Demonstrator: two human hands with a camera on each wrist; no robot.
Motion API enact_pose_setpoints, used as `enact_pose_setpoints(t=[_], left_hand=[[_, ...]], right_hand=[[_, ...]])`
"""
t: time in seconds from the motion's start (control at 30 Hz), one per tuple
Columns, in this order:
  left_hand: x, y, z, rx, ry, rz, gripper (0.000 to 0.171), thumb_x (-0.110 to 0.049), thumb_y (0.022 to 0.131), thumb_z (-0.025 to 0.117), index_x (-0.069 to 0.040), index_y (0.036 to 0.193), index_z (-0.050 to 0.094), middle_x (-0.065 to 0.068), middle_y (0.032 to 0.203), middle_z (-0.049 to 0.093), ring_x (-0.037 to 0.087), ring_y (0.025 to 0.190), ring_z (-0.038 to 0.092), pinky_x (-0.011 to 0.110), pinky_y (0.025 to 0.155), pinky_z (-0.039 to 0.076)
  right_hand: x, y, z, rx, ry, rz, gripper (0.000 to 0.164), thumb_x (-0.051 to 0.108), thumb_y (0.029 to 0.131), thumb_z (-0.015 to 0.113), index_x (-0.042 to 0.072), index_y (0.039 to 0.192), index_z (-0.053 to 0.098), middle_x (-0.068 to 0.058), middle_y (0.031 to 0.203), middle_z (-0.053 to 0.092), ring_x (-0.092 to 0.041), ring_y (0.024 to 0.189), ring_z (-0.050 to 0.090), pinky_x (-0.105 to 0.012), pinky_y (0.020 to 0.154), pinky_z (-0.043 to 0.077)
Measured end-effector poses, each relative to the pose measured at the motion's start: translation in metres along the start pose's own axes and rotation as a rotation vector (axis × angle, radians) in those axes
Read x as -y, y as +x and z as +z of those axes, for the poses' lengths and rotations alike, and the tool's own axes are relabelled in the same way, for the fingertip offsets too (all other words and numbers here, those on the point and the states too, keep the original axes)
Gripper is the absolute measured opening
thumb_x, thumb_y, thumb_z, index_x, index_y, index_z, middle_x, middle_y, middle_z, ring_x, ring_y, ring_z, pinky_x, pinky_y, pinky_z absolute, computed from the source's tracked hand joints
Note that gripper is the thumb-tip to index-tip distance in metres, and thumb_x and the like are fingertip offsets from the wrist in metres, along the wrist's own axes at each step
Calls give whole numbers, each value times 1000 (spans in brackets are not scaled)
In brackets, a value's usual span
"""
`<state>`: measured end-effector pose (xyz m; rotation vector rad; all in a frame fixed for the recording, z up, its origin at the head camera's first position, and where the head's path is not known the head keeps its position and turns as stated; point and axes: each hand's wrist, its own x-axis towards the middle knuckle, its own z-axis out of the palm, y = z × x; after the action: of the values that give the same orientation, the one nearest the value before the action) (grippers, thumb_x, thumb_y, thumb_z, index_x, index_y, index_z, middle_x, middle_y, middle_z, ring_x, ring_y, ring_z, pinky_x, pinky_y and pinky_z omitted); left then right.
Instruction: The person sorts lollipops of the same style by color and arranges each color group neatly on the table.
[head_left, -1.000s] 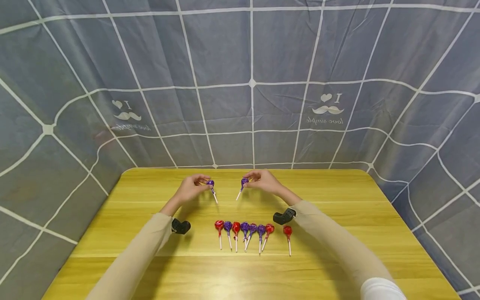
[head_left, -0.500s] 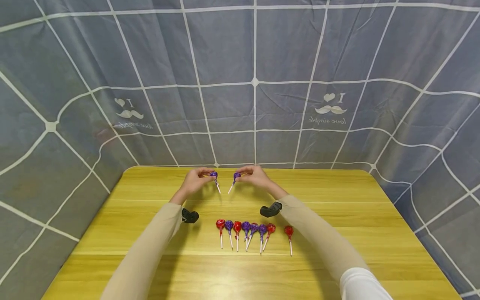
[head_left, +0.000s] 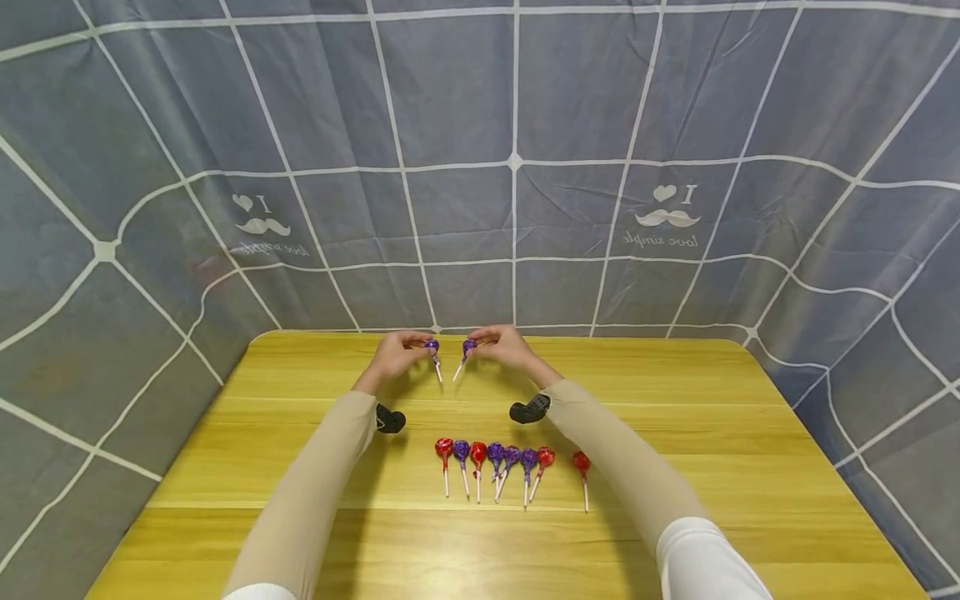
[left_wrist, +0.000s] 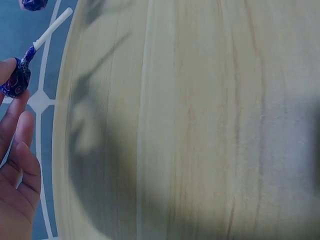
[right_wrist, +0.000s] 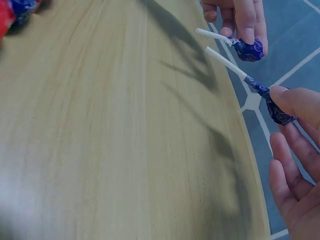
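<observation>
Near the far edge of the table, my left hand (head_left: 393, 353) pinches a purple-wrapped lollipop (left_wrist: 19, 77) by its candy head, the white stick pointing back toward me. My right hand (head_left: 507, 347) pinches a second purple lollipop (right_wrist: 280, 111) the same way, thumb on one side and fingers on the other. Only a small gap parts the two lollipops in the head view. Both are held above the wood, and their shadows fall on it. In the right wrist view the two white sticks lie close together, nearly parallel.
Closer to me lies a row of red and purple lollipops, among them a red one (head_left: 444, 448) at its left end. Another red lollipop (head_left: 581, 461) lies apart at the right. Behind the wooden table (head_left: 300, 525) hangs a grey grid-patterned curtain (head_left: 457, 208).
Both hands have moved toward the far edge and toward each other, bringing the two purple lollipops closer together. The lollipops lying on the table have stayed in place.
</observation>
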<state>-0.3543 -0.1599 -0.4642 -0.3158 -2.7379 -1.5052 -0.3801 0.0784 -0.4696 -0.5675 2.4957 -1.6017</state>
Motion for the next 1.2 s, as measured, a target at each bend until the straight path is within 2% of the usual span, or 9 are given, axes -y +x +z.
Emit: enact_pose_setpoints(t=[0.27,0.37,0.53,0.8,1.03,1.2], left_hand=[[-2,13,-2,18,-58,11,32,-8,86,70,5,115,66,24,106,69,20,85,63,19,69,47],[-1,15,-4,21,-54,2,32,-8,85,71,5,114,66,24,105,69,20,82,63,19,67,47],[3,18,-6,34,-26,7,31,-8,86,70,6,114,66,24,104,69,28,85,64,18,66,46],[11,24,0,66,-10,14,32,-10,87,69,7,114,65,25,104,69,37,88,64,18,62,46],[17,24,8,65,-32,0,32,-11,88,70,5,115,66,23,106,70,28,87,66,19,61,44],[19,25,11,42,-47,18,31,-8,87,69,7,114,66,25,108,69,30,92,66,18,67,46]], right_hand=[[-3,6,2,11,-28,-3,34,11,84,74,-4,114,67,-20,106,71,-22,91,70,-23,77,53],[-3,8,3,10,-44,5,34,13,84,74,-3,114,68,-18,105,72,-21,90,70,-25,78,53],[-3,13,5,5,-63,21,33,13,83,75,1,113,70,-16,103,73,-18,86,69,-22,75,52],[-6,20,12,7,-48,43,34,10,83,75,-1,114,68,-18,105,72,-17,85,70,-18,70,51],[-6,27,20,2,2,38,35,5,82,74,-5,114,67,-21,106,71,-15,81,70,-18,67,52],[-8,32,23,2,-24,38,33,6,82,74,-3,113,68,-20,105,71,-13,81,69,-16,66,50]])
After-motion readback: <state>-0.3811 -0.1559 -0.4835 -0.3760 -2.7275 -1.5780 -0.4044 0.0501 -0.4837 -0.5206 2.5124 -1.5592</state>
